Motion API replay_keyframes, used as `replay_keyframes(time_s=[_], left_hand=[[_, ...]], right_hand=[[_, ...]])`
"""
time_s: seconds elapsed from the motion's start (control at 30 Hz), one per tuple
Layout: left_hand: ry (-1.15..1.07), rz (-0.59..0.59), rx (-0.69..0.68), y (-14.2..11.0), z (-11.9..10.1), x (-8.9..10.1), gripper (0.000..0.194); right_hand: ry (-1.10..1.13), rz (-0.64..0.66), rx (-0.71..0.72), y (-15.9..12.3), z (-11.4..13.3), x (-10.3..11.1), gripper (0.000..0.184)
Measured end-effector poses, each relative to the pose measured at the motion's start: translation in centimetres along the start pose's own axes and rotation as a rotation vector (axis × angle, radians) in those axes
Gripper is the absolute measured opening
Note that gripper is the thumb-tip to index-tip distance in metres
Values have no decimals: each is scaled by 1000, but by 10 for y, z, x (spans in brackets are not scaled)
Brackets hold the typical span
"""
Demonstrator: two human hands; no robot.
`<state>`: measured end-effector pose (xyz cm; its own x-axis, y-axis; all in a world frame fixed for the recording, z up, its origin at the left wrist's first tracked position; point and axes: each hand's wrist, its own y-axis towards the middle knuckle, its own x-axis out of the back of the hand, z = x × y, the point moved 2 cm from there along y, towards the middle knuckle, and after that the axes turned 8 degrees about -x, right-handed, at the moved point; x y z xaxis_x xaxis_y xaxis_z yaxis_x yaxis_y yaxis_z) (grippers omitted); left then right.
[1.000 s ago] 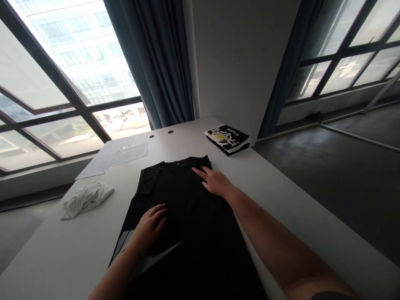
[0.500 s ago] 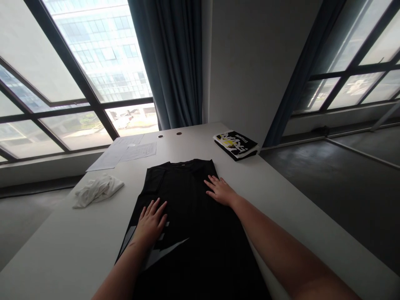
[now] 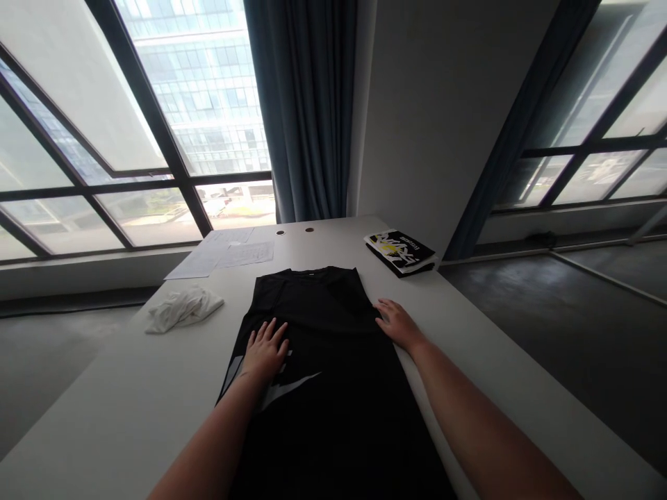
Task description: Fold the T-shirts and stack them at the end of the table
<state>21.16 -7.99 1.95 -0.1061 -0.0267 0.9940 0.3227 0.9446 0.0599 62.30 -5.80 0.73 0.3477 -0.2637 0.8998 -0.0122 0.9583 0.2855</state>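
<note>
A black T-shirt (image 3: 333, 340) lies spread on the white table (image 3: 130, 389), its neckline at the far end and its lower part running out of view at the bottom. It bears a grey swoosh and other grey print. Flat on its left side rests my left hand (image 3: 265, 349), fingers apart. My right hand (image 3: 400, 325) is at the shirt's right edge, fingers stretched out, the tips touching the cloth there. Neither hand grips anything.
To the left is a crumpled white cloth (image 3: 183, 309). Behind it lie paper sheets (image 3: 195, 258). A black and white packet with yellow print (image 3: 401, 251) sits at the far right corner. A blue curtain (image 3: 310, 111) hangs beyond the table, beside windows.
My right hand has slid right, from on top of the shirt to its right edge. My left hand stays flat on the cloth. The camera view has shifted slightly.
</note>
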Motion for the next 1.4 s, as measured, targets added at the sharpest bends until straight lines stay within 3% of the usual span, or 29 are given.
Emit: replay_keyframes(time_s=[0.1,0.3,0.5,0.63,0.73,0.83,1.0,1.23,1.4], left_hand=[[15,31,12,0,-1,1,56],[37,97,-19,-17,0,3,57],[2,65,-195,-84,32,-6,55],[14,-36,-288,-140,56,-17,55],[40,-115,-304,-173,64,-20,55],[42,-114,-252,-191,65,-17,53],[6,-88,-97,-192,67,-10,54],[-25,-67,-88,-175,69,-13,55],[-38,-59,-79,-144,72,-12,55]], right_hand=[[-29,119,6,-24,4,2,56],[-125,263,-49,-50,21,6,54],[-171,255,-91,-67,33,14,53],[-156,289,17,-93,60,5,60],[-118,347,90,-108,75,-1,66],[-114,365,79,-109,78,0,64],[-135,364,31,-101,73,3,61],[-146,332,32,-95,67,-6,61],[-160,312,8,-65,59,-12,59]])
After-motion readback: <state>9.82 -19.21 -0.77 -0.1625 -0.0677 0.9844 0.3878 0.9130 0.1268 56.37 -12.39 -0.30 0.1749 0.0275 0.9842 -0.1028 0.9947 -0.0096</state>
